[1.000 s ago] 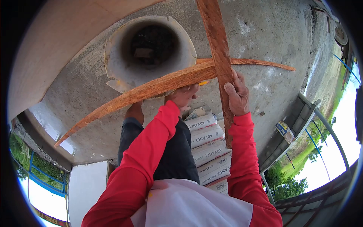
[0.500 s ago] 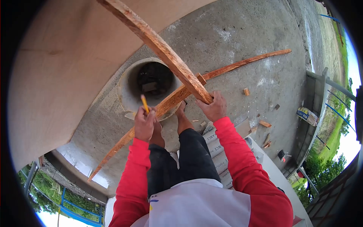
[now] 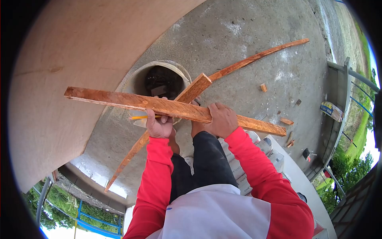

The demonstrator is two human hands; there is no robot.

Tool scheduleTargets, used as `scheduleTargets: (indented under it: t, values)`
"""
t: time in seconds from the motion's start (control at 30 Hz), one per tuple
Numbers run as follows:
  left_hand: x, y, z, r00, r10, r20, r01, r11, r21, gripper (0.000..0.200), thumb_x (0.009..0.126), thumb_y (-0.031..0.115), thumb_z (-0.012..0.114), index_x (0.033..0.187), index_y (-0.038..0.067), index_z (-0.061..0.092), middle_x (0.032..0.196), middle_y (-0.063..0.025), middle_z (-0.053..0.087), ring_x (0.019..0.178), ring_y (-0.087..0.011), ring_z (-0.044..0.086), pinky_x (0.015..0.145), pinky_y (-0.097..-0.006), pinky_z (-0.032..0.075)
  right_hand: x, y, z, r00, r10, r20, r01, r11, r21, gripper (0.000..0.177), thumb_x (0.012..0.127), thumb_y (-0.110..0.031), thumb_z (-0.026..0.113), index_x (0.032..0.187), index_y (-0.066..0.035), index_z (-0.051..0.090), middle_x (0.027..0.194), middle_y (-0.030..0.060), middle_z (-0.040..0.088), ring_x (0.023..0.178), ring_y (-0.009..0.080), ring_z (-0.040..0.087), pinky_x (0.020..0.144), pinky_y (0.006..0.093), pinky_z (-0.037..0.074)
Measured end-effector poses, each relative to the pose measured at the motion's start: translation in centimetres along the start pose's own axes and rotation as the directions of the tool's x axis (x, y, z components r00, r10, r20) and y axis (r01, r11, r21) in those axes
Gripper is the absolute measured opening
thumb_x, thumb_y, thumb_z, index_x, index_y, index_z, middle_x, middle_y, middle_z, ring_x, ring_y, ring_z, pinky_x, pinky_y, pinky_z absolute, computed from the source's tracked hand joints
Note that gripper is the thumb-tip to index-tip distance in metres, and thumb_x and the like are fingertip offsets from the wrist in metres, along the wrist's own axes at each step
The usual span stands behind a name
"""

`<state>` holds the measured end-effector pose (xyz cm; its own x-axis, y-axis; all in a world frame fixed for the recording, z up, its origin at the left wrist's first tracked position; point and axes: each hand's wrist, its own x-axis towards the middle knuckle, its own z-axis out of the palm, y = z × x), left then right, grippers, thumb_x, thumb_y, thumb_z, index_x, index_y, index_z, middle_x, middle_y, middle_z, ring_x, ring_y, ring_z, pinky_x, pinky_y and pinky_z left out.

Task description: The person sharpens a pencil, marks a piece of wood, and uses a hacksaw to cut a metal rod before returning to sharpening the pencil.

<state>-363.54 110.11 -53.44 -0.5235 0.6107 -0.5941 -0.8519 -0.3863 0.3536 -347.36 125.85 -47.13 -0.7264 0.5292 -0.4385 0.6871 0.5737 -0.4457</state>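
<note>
A reddish-brown wooden batten lies across in front of me, its left end over the bucket side and its right end past my knee. My left hand is closed under it, with a yellow pencil also held between the fingers. Wrapped over the batten farther right is my right hand. Beneath it, a second long wooden strip slants from lower left to upper right. A short, thicker wood piece shows along that strip, partly hidden by the held batten.
A pale bucket with dark contents stands beyond my left hand. A large plywood sheet rises at left. Printed sacks lie by my right leg. Wood offcuts and a bag lie on the concrete floor at right.
The held batten has turned from a steep diagonal to nearly crosswise. My left hand has come under it, still with the pencil; my right hand now grips it farther from its end.
</note>
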Motion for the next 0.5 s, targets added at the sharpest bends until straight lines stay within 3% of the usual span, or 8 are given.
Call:
scheduleTargets:
  t: [0.1,0.3,0.4,0.5]
  values:
    - [-0.8,1.1,1.6,0.992,-0.009,0.130,0.009,1.000,0.002,0.062,0.084,0.045,0.065,0.131,0.010,0.046,0.129,-0.0113,0.053,0.056,-0.0069,0.043,0.067,-0.0296,0.045,-0.1,-0.2,-0.1,0.982,-0.101,-0.162,0.094,0.994,-0.049,0.029,0.065,-0.019,0.072,0.083,-0.008,0.051,0.080,0.0086,0.053,0.082,0.0292,0.057,0.071,0.0389,0.045]
    - [-1.8,2.2,2.0,0.995,-0.027,0.099,0.022,0.998,0.051,0.061,0.086,0.046,0.059,0.133,0.010,0.045,0.135,-0.0132,0.050,0.057,-0.0075,0.044,0.066,-0.0313,0.043,0.1,-0.3,0.1,0.923,-0.204,-0.326,0.179,0.978,-0.106,0.025,0.067,-0.016,0.070,0.083,-0.010,0.052,0.076,0.0070,0.049,0.076,0.0256,0.053,0.068,0.0374,0.042]
    - [-2.1,2.5,2.5,0.999,-0.018,0.033,0.016,0.998,0.060,0.061,0.085,0.046,0.058,0.132,0.010,0.046,0.133,-0.0139,0.051,0.057,-0.0082,0.045,0.064,-0.0314,0.042,-0.2,-1.2,-0.5,0.921,-0.204,-0.330,0.174,0.977,-0.120,0.023,0.068,-0.013,0.069,0.083,-0.010,0.052,0.077,0.0067,0.050,0.076,0.0257,0.053,0.068,0.0372,0.042]
    - [-2.2,2.6,2.6,0.999,-0.038,0.001,0.037,0.998,0.054,0.060,0.082,0.045,0.059,0.130,0.011,0.048,0.131,-0.0148,0.053,0.055,-0.0092,0.045,0.063,-0.0311,0.042,-0.6,-0.8,-0.1,0.938,-0.184,-0.292,0.160,0.981,-0.107,0.035,0.062,-0.017,0.072,0.091,-0.006,0.055,0.085,0.0097,0.053,0.082,0.0301,0.055,0.072,0.0399,0.043]
